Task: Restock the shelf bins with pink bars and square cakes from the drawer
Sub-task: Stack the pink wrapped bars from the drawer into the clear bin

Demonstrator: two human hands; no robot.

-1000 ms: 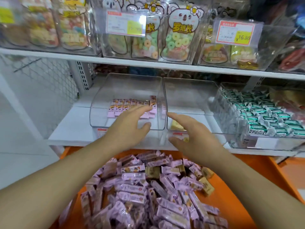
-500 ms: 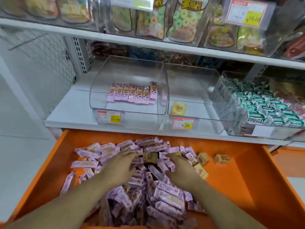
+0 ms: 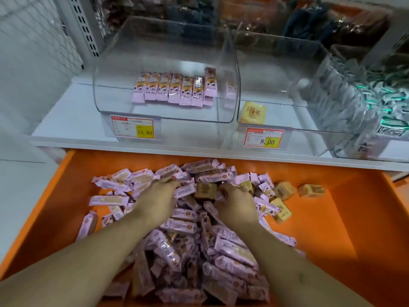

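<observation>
Drawer: bright orange. Bars in it: pale pink wrappers, brown-and-tan print. Square cakes: tan-yellow. Shelf: white. Bins: clear; pink row, one yellow cake. Price tags: red-edged white, yellow patch. Right packets: silver, green marks.

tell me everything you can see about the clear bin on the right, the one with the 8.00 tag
The clear plastic bin with curved walls sits on the white shelf, open at the top, close beside the matching bin holding pink bars. It is nearly empty: one yellow square wrapped cake lies at its front left corner. A red-bordered price tag with a yellow patch reading 8.00 is fixed to its front lip. Neither hand touches it.
</observation>
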